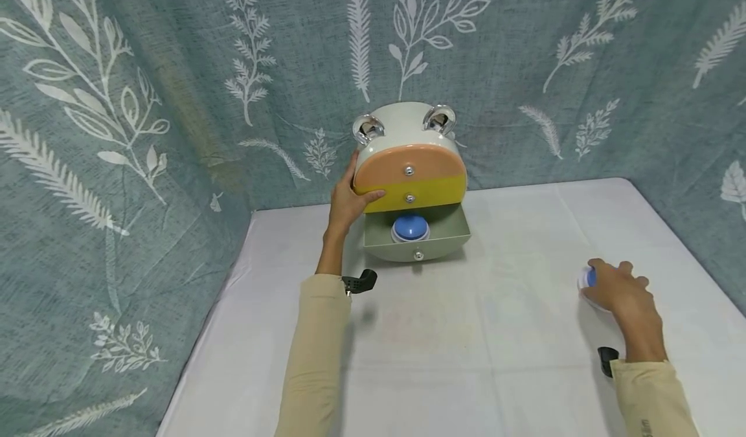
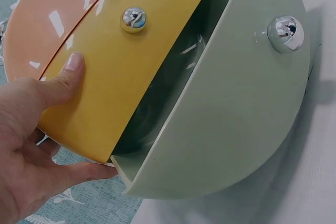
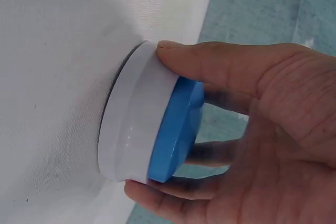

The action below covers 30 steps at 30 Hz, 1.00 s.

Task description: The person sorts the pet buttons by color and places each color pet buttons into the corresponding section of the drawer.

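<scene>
A small drawer cabinet [image 1: 402,126] with a white top and two silver ear-like rings stands at the back of the table. My left hand [image 1: 348,201] holds its left side, the thumb on the yellow drawer [image 2: 131,66] and the fingers around the edge. The green bottom drawer [image 1: 416,249] is pulled out, with a blue-topped push button [image 1: 410,228] inside. Far to the right, my right hand [image 1: 622,289] grips a second blue-and-white push button [image 3: 136,119] by its white rim, thumb on one side and fingers on the other. Its base is at the white cloth.
The orange top drawer [image 1: 408,162] is closed, like the yellow one. White cloth [image 1: 431,333] covers the table. Patterned teal curtains [image 1: 303,48] hang behind and along both sides, close behind the cabinet.
</scene>
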Each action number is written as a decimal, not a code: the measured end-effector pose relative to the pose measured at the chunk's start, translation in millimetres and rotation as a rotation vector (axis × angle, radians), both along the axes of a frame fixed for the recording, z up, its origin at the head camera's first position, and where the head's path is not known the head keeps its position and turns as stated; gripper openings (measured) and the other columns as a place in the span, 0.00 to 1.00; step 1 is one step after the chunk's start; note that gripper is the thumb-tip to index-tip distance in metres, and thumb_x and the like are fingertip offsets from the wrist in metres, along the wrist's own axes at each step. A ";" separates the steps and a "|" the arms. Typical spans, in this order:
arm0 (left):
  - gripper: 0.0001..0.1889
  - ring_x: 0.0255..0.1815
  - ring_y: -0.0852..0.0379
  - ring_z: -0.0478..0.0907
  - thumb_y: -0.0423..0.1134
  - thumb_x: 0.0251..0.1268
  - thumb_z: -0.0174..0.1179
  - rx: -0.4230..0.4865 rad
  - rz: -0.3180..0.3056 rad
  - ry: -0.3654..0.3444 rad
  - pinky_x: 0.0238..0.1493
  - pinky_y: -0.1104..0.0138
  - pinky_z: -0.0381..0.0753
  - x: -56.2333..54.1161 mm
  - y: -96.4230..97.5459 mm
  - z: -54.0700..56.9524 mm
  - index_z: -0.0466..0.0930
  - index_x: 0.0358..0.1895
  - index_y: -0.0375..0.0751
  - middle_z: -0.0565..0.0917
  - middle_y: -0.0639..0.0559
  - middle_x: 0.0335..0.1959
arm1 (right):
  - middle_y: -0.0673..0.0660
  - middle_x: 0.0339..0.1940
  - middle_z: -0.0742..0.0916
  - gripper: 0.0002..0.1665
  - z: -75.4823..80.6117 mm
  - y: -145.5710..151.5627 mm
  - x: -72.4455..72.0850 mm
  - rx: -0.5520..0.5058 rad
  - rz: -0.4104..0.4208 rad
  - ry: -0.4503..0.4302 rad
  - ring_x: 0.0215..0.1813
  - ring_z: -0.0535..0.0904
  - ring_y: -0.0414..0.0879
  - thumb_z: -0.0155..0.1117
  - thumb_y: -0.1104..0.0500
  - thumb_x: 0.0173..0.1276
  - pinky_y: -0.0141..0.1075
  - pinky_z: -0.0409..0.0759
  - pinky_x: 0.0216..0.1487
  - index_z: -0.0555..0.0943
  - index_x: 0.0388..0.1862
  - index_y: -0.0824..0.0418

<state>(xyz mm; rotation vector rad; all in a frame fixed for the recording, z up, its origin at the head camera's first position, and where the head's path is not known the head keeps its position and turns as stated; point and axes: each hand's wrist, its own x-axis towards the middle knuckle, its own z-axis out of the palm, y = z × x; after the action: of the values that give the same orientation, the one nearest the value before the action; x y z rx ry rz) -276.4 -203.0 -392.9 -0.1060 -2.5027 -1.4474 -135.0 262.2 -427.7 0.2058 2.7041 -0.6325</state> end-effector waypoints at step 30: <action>0.57 0.78 0.39 0.71 0.44 0.59 0.79 0.011 -0.001 0.006 0.78 0.46 0.70 -1.3 -3.1 -2.6 0.49 0.87 0.58 0.69 0.40 0.81 | 0.72 0.51 0.81 0.27 66.9 -191.1 -77.1 -0.138 0.335 0.485 0.55 0.75 0.66 0.77 0.60 0.60 0.60 0.75 0.58 0.79 0.55 0.71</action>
<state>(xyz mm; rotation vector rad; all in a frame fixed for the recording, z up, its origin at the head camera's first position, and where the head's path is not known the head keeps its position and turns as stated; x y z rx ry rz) -277.8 -206.2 -395.6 -0.1097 -2.4897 -1.4591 -212.1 71.2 -360.8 -0.4874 3.0222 -0.8459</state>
